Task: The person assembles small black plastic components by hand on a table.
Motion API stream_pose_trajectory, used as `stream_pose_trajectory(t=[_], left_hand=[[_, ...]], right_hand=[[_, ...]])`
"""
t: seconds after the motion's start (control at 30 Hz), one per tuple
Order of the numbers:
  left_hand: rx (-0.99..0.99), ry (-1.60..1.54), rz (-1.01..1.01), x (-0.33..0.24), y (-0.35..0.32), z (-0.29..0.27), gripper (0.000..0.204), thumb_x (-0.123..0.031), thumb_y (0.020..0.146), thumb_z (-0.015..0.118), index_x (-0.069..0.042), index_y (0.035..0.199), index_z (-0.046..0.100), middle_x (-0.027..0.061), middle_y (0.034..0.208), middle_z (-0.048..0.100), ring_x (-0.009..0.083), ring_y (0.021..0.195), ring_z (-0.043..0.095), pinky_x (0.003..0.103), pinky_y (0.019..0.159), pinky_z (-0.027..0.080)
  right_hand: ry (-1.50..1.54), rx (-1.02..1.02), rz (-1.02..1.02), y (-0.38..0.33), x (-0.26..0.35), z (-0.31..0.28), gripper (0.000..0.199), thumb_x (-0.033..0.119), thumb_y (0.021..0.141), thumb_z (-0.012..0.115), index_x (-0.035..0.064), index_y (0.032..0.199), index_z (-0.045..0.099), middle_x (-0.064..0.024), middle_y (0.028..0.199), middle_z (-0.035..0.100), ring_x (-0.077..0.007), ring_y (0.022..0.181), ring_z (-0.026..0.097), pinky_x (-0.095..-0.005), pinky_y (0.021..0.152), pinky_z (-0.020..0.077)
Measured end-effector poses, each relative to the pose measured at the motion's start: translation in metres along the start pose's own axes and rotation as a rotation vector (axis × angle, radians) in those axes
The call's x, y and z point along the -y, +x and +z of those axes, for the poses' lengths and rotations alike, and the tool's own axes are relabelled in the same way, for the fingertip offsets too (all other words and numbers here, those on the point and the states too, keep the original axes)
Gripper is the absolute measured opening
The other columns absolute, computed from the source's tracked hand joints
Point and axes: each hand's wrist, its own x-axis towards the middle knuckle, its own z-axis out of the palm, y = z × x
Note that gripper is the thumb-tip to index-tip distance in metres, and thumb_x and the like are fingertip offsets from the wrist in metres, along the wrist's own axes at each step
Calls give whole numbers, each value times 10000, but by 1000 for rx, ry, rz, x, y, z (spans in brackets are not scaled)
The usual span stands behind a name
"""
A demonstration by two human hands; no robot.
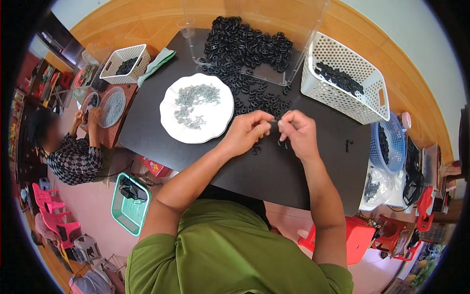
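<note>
Left hand point(249, 132) and right hand point(298, 131) pinch a small black piece point(274, 122), right of the white plate point(215, 116).
Probably light, stiff, slightly slippery; best held by its ends.

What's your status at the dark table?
Left hand and right hand close together, pinching a small dark piece between them. Black links scattered just beyond. White plate left of both hands.

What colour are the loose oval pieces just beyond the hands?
Black; the oval pieces show best in the head view.
</note>
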Motion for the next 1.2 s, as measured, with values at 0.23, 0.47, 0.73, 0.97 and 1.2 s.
stream_pose_trajectory(t=[0.23,0.47,0.73,0.97,1.2], left_hand=[[-102,442,255,0,-7,4,165,-32,809,575,-5,972,582,54,778,577,136,667,545,242,588,438],[-2,926,297,-15,-7,43,243,-154,659,708,-29,818,573,119,806,530,292,819,553,385,674,463],[2,1006,343,-4,-2,50,249,-90,645,702,-24,818,534,104,807,516,293,812,543,388,663,448],[31,939,444,-1,3,40,206,-45,668,684,-19,809,537,86,764,511,247,712,551,337,624,450],[-30,-100,101,5,12,21,100,-6,797,611,-33,893,606,0,749,582,60,615,513,189,559,425]], right_hand=[[431,-113,-44,11,-5,-40,86,61,838,566,5,778,543,-46,666,542,-92,515,501,-234,468,448],[501,-89,-36,11,-4,-43,84,83,836,581,15,794,553,-43,666,547,-90,511,500,-242,465,449],[469,-88,-38,11,-4,-40,98,91,831,591,17,777,556,-36,656,547,-81,496,497,-225,443,446],[441,-74,-37,10,-3,-37,97,87,835,581,21,769,551,-35,652,544,-80,486,492,-219,439,447],[479,-56,-34,4,3,-24,93,92,844,571,19,793,543,-40,687,554,-80,508,498,-217,451,441]])
